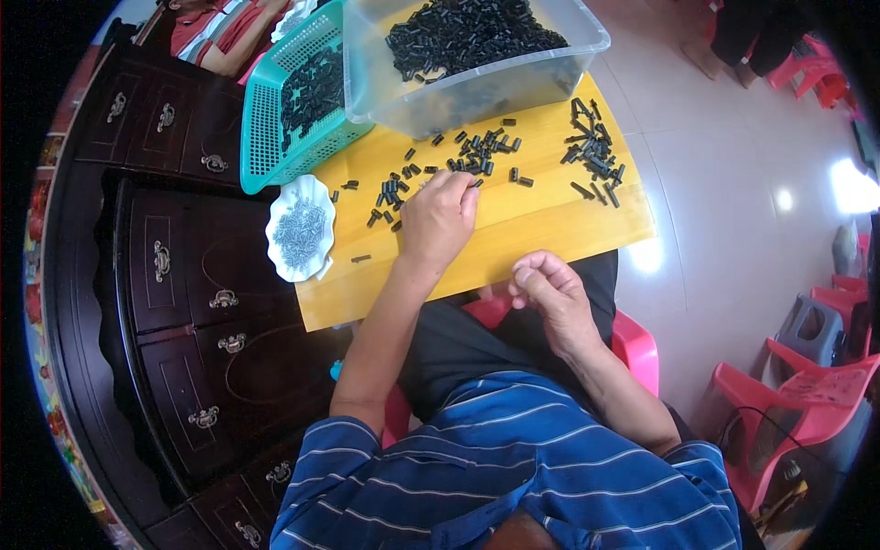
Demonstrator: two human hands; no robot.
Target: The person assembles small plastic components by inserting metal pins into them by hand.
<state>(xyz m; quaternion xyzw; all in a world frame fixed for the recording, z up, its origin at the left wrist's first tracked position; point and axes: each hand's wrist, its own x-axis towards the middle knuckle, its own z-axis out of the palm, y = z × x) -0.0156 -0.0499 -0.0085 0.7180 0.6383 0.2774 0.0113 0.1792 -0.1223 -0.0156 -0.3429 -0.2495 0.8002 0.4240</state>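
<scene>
My left hand [439,220] reaches over the yellow tabletop [495,234], its fingers curled down among short black cylindrical pieces [477,151]. The back of the hand hides its fingertips, so what they grip does not show. My right hand [553,298] is held by the table's near edge, thumb and fingers pressed together. Anything in that pinch is too small to make out. Left of my left hand, a white scalloped dish [302,188] holds many small silvery pieces. Longer black pieces [596,147] lie in a separate group at the right side of the table.
A clear plastic bin [477,101] and a green perforated basket [266,119], both with black pieces inside, stand at the far side. Dark wooden drawers [197,247] border the left. Pink chairs [797,403] stand at right. Another person's striped sleeve [220,27] shows far left.
</scene>
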